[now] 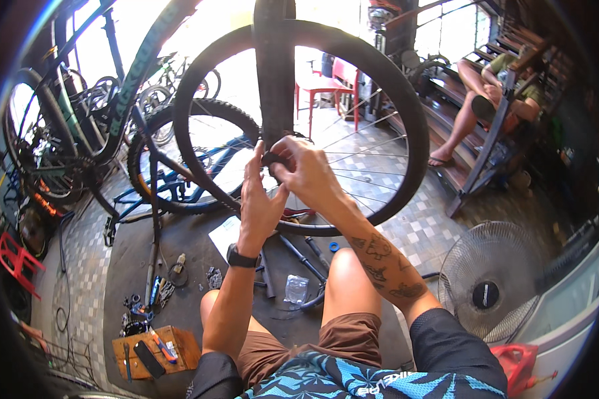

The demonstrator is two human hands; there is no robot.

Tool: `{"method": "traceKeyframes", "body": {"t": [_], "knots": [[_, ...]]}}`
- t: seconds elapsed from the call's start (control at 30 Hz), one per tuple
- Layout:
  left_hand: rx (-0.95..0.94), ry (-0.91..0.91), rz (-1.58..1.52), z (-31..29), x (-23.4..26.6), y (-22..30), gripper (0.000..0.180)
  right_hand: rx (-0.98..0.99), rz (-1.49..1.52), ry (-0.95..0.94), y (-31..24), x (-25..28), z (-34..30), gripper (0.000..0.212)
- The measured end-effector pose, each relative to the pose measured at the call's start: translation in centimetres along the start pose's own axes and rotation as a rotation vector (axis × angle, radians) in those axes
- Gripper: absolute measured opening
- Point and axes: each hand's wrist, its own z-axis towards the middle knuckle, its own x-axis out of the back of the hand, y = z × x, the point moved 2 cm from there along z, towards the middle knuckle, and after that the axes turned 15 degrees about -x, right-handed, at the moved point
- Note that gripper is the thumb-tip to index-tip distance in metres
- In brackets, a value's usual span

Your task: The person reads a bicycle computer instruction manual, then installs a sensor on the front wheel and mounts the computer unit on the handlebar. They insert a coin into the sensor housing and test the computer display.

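Note:
A bicycle wheel (416, 136) with a black tyre stands upright before me, with a broad dark upright post (275, 73) at its middle. Both my hands are at the hub area, which they largely hide. My left hand (259, 199) reaches up with its fingers stretched and its thumb apart, fingertips beside the lower end of the post. My right hand (306, 171) is bent round a small black part (273, 159), pinched between thumb and fingers. Its exact kind does not show. A dark watch (241, 257) sits on my left wrist.
A wooden box (154, 352) with tools stands at lower left. A clear plastic bag (297, 289) and black tubes lie on the dark mat (199, 256). A fan (489, 286) stands right, bicycles (136, 80) left. A person (489, 100) sits on the stairs; a red chair (326, 83) stands behind the wheel.

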Motion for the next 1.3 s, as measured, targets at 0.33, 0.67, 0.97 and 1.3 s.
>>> {"method": "traceKeyframes", "body": {"t": [0.33, 0.67, 0.97, 1.3], "knots": [[0.045, 0.352, 0.024, 2.3, 0.3, 0.5, 0.054, 0.372, -0.103, 0.310, -2.1, 4.1, 1.8, 0.029], [0.105, 0.510, -0.078, 4.6, -1.1, -3.1, 0.057, 0.333, -0.760, 0.819, -0.3, 15.3, 6.7, 0.052], [0.113, 0.670, -0.324, 4.0, -2.1, -4.5, 0.051, 0.322, -0.599, 0.754, 5.6, 18.1, 0.3, 0.047], [0.124, 0.441, -0.570, 4.8, 1.6, -6.4, 0.054, -0.080, -0.175, 0.521, 12.9, 19.6, -7.3, 0.045]]}}
